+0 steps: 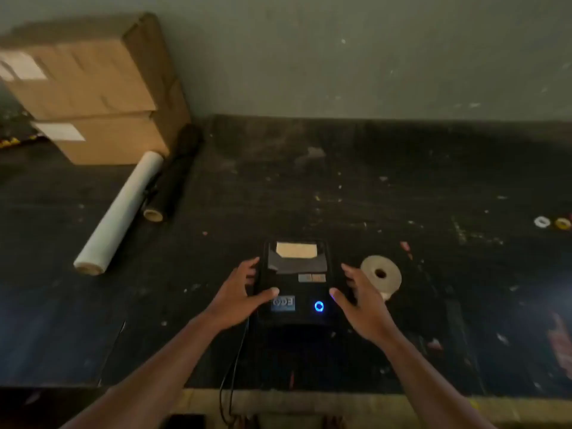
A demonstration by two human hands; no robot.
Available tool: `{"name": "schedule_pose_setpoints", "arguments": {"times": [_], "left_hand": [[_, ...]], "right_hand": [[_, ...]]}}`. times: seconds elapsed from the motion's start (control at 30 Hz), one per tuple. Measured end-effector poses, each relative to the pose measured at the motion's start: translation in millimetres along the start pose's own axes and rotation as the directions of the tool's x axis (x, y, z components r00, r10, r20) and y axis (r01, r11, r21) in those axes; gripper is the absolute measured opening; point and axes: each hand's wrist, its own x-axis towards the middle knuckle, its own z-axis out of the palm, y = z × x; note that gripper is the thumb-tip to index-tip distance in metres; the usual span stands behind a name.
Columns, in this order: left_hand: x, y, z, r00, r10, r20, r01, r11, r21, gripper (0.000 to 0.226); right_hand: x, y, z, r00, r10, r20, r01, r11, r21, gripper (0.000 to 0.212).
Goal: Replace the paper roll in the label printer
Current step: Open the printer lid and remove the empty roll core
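- The label printer (295, 283) sits mid-counter (402, 181); the left hand (236, 297) flanks its left side, thumb on its top, and the right hand (360, 300) its right, both with fingers spread.
- A paper roll (381, 275) lies just beside the printer's right side, close behind the right hand, narrowing that side.
- Behind the printer the counter is bare up to the wall (340, 57).
- Far left, two long rolls (120, 212) and stacked cardboard boxes (93, 88) block the corner.
- A cable (238, 351) runs from the printer's left front edge over the counter's near edge.
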Motion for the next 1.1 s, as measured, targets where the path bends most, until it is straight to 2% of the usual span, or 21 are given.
{"name": "schedule_pose_setpoints", "arguments": {"times": [0.03,0.13,0.23,0.43,0.73,0.87,0.97,1.1], "left_hand": [[-3.5,-10.5,7.0,0.999,-0.044,0.023,0.044,0.999,-0.02,0.109],[-20.7,-32.7,29.1,0.991,-0.104,0.088,0.108,0.993,-0.037,0.119],[-27.4,-44.4,45.5,0.994,-0.109,-0.033,0.106,0.992,-0.065,0.103],[-38.8,-51.1,62.2,0.979,-0.091,-0.183,0.075,0.993,-0.093,0.087],[-31.5,-52.8,55.0,0.979,-0.056,-0.195,0.067,0.997,0.049,0.08],[-33.5,-53.2,57.0,0.976,-0.032,-0.215,0.037,0.999,0.016,0.084],[-33.2,-35.6,49.8,0.964,0.027,-0.265,-0.038,0.999,-0.036,0.085],[-21.2,0.9,24.9,0.93,0.15,-0.336,-0.191,0.978,-0.09,0.078]], "right_hand": [[-3.2,9.1,9.4,0.998,0.058,0.0,-0.058,0.997,0.056,0.077],[-19.2,19.9,28.0,0.973,0.187,0.134,-0.204,0.97,0.131,0.079],[-23.0,22.9,40.2,0.963,0.23,0.137,-0.257,0.94,0.224,0.07],[-35.0,27.3,49.8,0.973,0.214,0.089,-0.23,0.945,0.232,0.082],[-36.6,32.2,55.5,0.977,0.211,-0.027,-0.206,0.97,0.133,0.081],[-39.8,28.3,55.1,0.979,0.196,-0.047,-0.189,0.974,0.123,0.086],[-37.4,11.6,43.7,0.983,0.144,-0.114,-0.126,0.979,0.158,0.089],[-14.2,-19.6,17.9,0.973,0.023,-0.229,0.034,0.97,0.242,0.077]]}}
